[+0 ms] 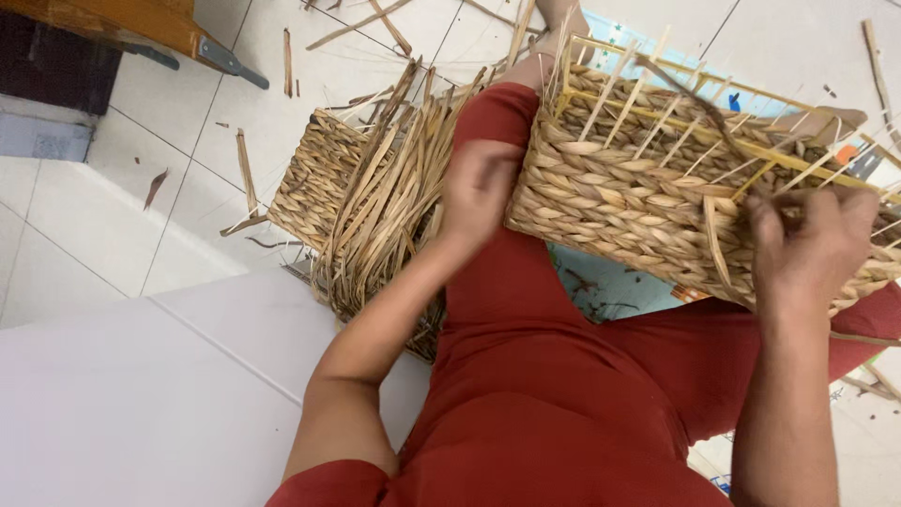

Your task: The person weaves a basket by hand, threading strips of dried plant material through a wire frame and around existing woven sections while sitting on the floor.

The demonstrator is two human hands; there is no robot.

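Note:
A half-woven basket (pixel 638 202) of braided straw on a yellow wire frame rests on my lap, over my red trousers. My left hand (pixel 479 188) presses against the basket's left end, fingers curled on the weave. My right hand (pixel 807 239) grips the basket's woven side near its right end, pinching a loose straw strand (pixel 715 235) that hangs down there. Thin pale stakes stick up from the basket's upper rim.
A bundle of dry straw strands (pixel 385 202) lies beside my left knee, on top of a finished woven basket (pixel 314 178). Straw scraps litter the white tiled floor (pixel 188 282). A wooden furniture leg (pixel 141 23) stands at the upper left.

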